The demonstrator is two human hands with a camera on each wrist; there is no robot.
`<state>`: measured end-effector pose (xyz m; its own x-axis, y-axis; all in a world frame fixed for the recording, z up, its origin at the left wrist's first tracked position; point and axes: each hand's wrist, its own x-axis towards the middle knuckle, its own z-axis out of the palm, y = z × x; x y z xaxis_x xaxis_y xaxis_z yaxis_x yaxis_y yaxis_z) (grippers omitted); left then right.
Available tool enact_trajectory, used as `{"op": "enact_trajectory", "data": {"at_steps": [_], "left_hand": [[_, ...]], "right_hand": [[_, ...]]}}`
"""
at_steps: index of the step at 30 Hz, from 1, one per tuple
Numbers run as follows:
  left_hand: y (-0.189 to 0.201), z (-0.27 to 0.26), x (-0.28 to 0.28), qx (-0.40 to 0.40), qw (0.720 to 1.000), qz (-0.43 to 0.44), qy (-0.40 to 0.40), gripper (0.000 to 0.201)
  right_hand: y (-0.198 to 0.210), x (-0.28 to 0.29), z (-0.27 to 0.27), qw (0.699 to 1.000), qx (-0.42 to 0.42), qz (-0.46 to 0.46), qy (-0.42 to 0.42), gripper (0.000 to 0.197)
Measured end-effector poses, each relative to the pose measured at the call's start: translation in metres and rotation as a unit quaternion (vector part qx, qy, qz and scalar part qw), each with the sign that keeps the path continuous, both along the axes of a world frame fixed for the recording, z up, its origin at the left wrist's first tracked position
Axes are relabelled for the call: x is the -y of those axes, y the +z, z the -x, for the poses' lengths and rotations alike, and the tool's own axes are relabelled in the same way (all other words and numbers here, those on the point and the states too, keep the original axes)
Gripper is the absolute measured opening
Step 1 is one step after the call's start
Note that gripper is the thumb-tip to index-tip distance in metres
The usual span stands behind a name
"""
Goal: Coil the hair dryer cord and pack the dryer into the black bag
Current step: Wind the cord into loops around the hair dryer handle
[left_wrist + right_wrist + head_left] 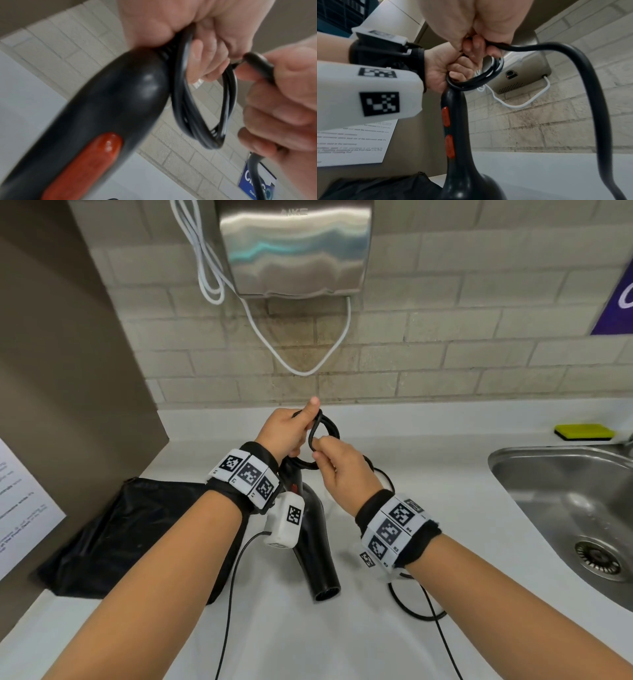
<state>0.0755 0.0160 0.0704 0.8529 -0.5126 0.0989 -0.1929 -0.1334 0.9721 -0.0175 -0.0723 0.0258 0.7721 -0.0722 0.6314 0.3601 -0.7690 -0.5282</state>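
Left hand (286, 431) gripping coiled glossy black rubber cord (323, 429); right hand (337, 470) pinching next loop (slack below). Risk: coil springing loose, tangling.

A steel hand dryer (294, 248) hangs on the brick wall (445, 344), its white cable (301, 371) looping beneath. A yellow sponge (584, 432) lies behind the steel sink (561, 491). A printed sheet (20, 508) sits on the brown panel at left. A purple sign (616, 302) is on the wall at right.
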Motion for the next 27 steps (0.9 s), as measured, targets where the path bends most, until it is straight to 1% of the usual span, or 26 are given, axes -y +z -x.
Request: {"op": "enact_trajectory", "data": {"at_steps": [3, 6, 8, 11, 14, 16, 19, 21, 23, 24, 25, 27], "left_hand": [[-0.001, 0.004, 0.003, -0.008, 1.000, 0.002, -0.007, 0.047], [-0.002, 0.007, 0.004, -0.012, 1.000, -0.003, 0.006, 0.044], [-0.002, 0.008, 0.003, -0.019, 1.000, 0.008, 0.004, 0.044], [-0.002, 0.010, -0.002, -0.036, 0.999, 0.027, -0.019, 0.043], [-0.002, 0.011, -0.005, -0.033, 0.998, 0.031, -0.041, 0.039], [-0.003, 0.011, -0.004, -0.020, 0.999, 0.025, -0.042, 0.038], [-0.004, 0.011, -0.003, -0.005, 0.999, 0.020, -0.032, 0.037], [-0.005, 0.011, -0.003, -0.003, 0.999, 0.020, -0.029, 0.037], [-0.005, 0.011, -0.004, -0.004, 0.999, 0.023, -0.027, 0.037], [-0.005, 0.011, -0.005, -0.004, 0.999, 0.025, -0.026, 0.037], [-0.005, 0.011, -0.006, -0.004, 0.999, 0.025, -0.025, 0.037], [-0.005, 0.011, -0.006, -0.001, 0.999, 0.024, -0.023, 0.037]], "right_hand": [[0.002, -0.003, 0.000, 1.000, -0.001, 0.018, 0.002, 0.018], [0.001, -0.004, 0.000, 1.000, 0.002, 0.023, -0.002, 0.018], [0.000, -0.002, 0.003, 1.000, 0.003, 0.010, -0.004, 0.018], [-0.005, 0.004, 0.007, 0.999, 0.008, -0.031, -0.015, 0.018], [-0.008, 0.010, 0.010, 0.997, -0.035, -0.059, -0.043, 0.020], [-0.010, 0.014, 0.012, 0.994, -0.065, -0.071, -0.044, 0.018], [-0.013, 0.024, 0.019, 0.994, -0.077, -0.053, -0.060, 0.015], [-0.018, 0.041, 0.024, 0.989, -0.088, -0.067, -0.099, 0.014], [-0.027, 0.064, 0.029, 0.973, -0.144, -0.085, -0.159, 0.016], [-0.033, 0.078, 0.032, 0.958, -0.193, -0.093, -0.193, 0.017], [-0.039, 0.090, 0.035, 0.936, -0.253, -0.098, -0.227, 0.020], [-0.054, 0.110, 0.042, 0.877, -0.384, -0.074, -0.278, 0.026]]}}
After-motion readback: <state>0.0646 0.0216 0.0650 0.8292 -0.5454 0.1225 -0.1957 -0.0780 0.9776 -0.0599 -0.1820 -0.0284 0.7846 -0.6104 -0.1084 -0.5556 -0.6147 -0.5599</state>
